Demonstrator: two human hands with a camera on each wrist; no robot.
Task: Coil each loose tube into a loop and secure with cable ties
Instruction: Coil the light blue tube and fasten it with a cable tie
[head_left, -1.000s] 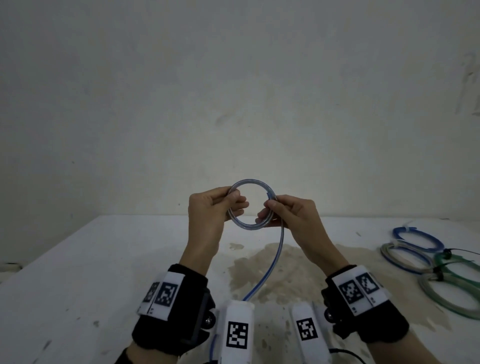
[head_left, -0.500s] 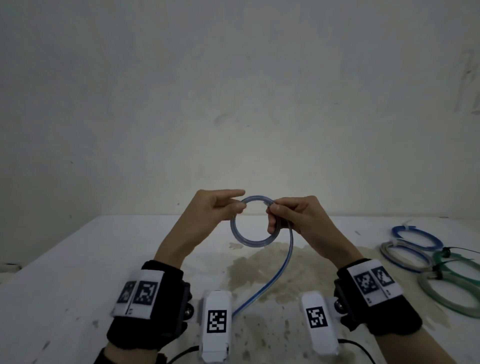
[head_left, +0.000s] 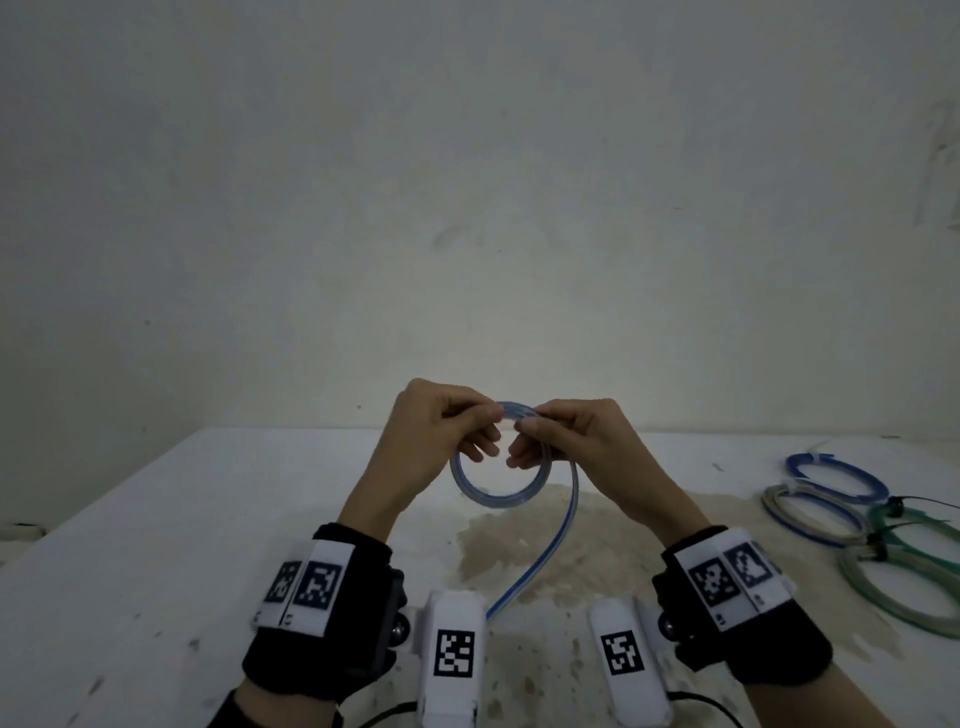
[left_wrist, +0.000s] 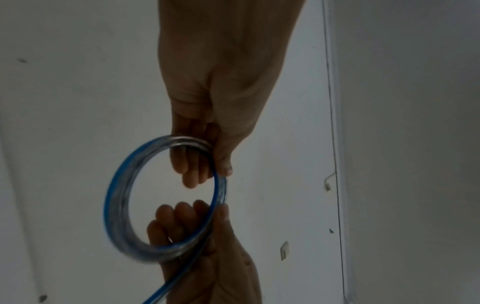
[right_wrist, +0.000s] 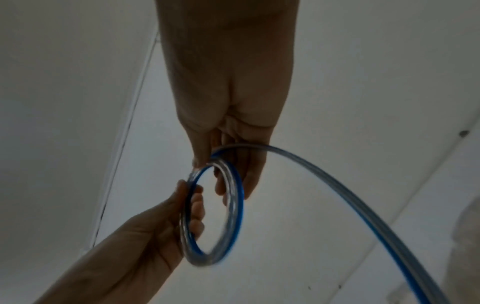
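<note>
A clear tube with a blue stripe is wound into a small coil (head_left: 493, 503) held in the air above the white table (head_left: 156, 545). My left hand (head_left: 483, 415) pinches the top of the coil from the left. My right hand (head_left: 524, 431) pinches it from the right, thumbs nearly meeting. The loop hangs below both hands. The loose tail (head_left: 550, 551) runs from the right hand down toward me. In the left wrist view the coil (left_wrist: 114, 205) shows several turns; the right wrist view shows the coil (right_wrist: 237, 205) and the tail (right_wrist: 363, 205) trailing right.
Several tied coils lie at the table's right: a blue one (head_left: 831, 473), a grey one (head_left: 810, 514), a green one (head_left: 924, 530) and a pale green one (head_left: 904, 597), with black ties. A brown stain (head_left: 597, 540) marks the middle. A bare wall stands behind.
Half a second ago my left fingers were stretched out beside the coil; now they pinch its top again. The coil has swung down to hang below the hands.
</note>
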